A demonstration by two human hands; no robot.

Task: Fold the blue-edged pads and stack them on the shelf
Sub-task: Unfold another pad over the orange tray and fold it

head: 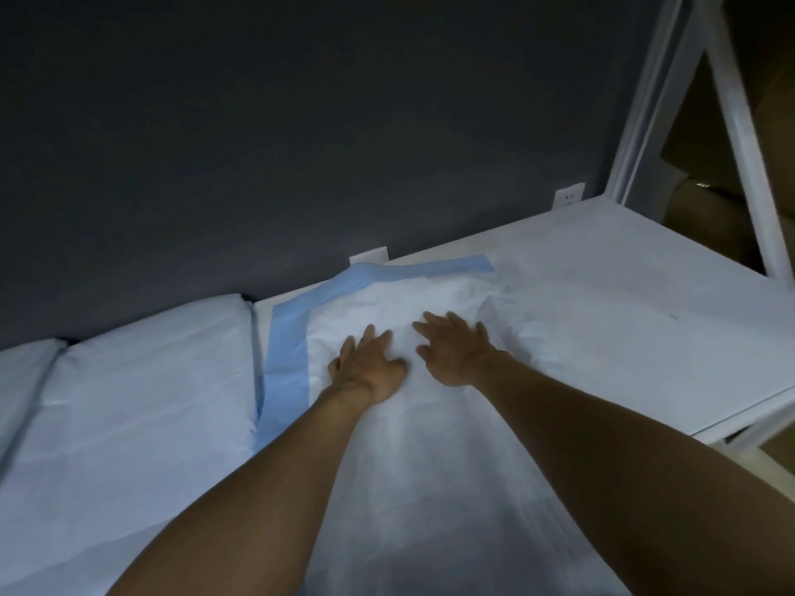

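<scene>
A white pad with a blue edge lies spread and wrinkled on the white shelf, its blue border showing along the left and far sides. My left hand lies flat on the pad with fingers spread. Just to its right, my right hand also presses flat on the pad, fingers spread. Neither hand grips anything. To the left sits a stack of folded pale blue pads, touching the spread pad's left edge.
A dark wall rises right behind the shelf, with two white sockets at its base. A white shelf upright and slanted brace stand at the right. Brown cardboard boxes sit beyond the frame. The shelf's front edge runs at lower right.
</scene>
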